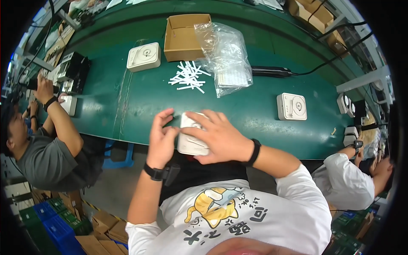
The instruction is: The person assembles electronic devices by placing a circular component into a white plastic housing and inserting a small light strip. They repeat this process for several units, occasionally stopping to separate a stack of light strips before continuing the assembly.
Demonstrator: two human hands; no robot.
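Observation:
A small white box [192, 145] with rounded corners and a printed picture of a round device on its lid is at the near edge of the green table, in front of my body. My right hand [219, 134] lies across its top and right side, gripping it and covering much of the lid. Close by on the left is my left hand [162, 138], its fingers parted and bent, the tips by the box's left edge. Beyond them lies a loose pile of small white strips [189, 76].
Similar white boxes stand at the left [144, 57] and right [292, 106]. An open cardboard box [187, 36], a clear plastic bag [231, 59] and a black corded tool [272, 71] sit farther back. One co-worker [51, 148] is at left, another [346, 180] at right.

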